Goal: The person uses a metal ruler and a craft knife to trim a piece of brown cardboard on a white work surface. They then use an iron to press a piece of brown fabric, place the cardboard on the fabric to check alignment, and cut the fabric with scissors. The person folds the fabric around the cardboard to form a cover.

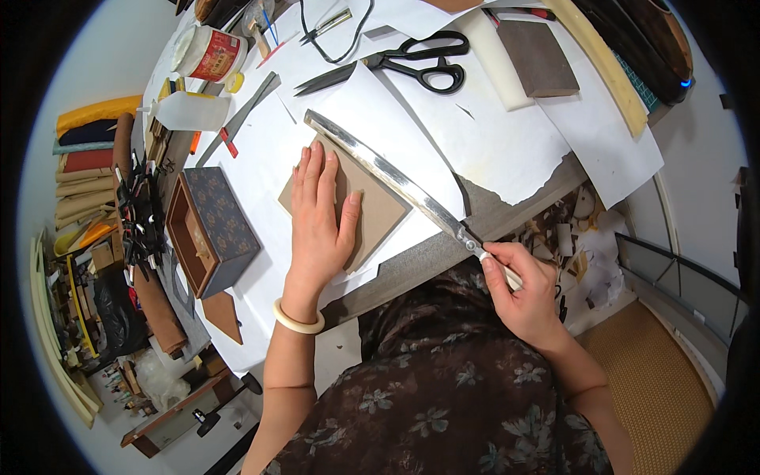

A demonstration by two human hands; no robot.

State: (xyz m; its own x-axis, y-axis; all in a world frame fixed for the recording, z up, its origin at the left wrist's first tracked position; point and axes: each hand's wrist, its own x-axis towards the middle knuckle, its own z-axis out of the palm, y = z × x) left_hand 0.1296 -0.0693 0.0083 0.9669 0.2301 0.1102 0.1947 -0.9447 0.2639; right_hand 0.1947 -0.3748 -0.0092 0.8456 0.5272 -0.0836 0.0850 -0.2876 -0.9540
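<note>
My left hand point(320, 215), with a cream bangle at the wrist, lies flat with outstretched fingers on a grey-brown board point(378, 215). White paper lies under the board. My right hand point(522, 283) is closed round the white handle of a long knife point(388, 174). Its shiny, slightly curved blade runs up and left along the board's upper right edge, its tip beyond my left fingertips. Whether the blade touches the board I cannot tell. To the left of my left hand stands a box point(218, 222) with dark floral covering and a brown inside.
Large black-handled scissors point(419, 65) lie beyond the knife. A dark block point(537, 59) and a white bar point(492, 59) are at the far right. A white tub point(210, 54) and a squeeze bottle point(190, 111) stand far left. The table's grey edge point(419, 265) runs close to my body.
</note>
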